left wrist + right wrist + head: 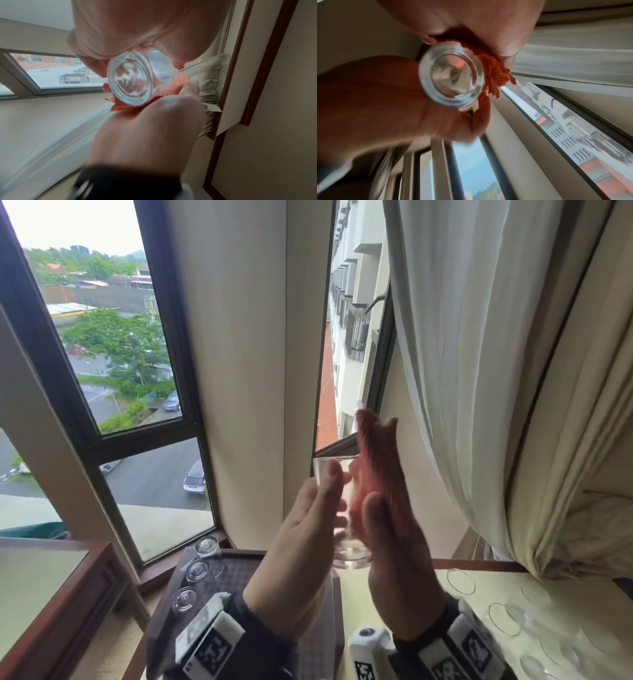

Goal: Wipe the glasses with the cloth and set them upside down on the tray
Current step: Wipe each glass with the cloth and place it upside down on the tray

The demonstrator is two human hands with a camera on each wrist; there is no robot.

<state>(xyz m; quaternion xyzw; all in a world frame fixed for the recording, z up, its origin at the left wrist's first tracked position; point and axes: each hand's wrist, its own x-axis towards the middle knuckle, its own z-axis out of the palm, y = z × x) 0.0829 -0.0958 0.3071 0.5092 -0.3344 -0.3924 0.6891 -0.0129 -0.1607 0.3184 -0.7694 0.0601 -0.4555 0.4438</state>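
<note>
I hold a clear glass (342, 508) upright in the air above the tray's right end. My left hand (327, 501) grips it from the left, fingers curled round its wall. My right hand (383, 525) holds an orange cloth (376, 460) against the glass's right side. Seen from the left wrist, the thick glass base (132, 81) faces the camera with the cloth (171, 88) behind it. From the right wrist, the cloth (494, 70) wraps one side of the glass (452, 78). Three glasses (198, 571) stand upside down on the dark tray (239, 553).
Several more glasses (503, 618) stand on the pale tabletop at the right. A heavy cream curtain (479, 371) hangs close on the right. Window panes (113, 354) lie straight ahead. A wooden glass-topped table (51, 594) stands to the left.
</note>
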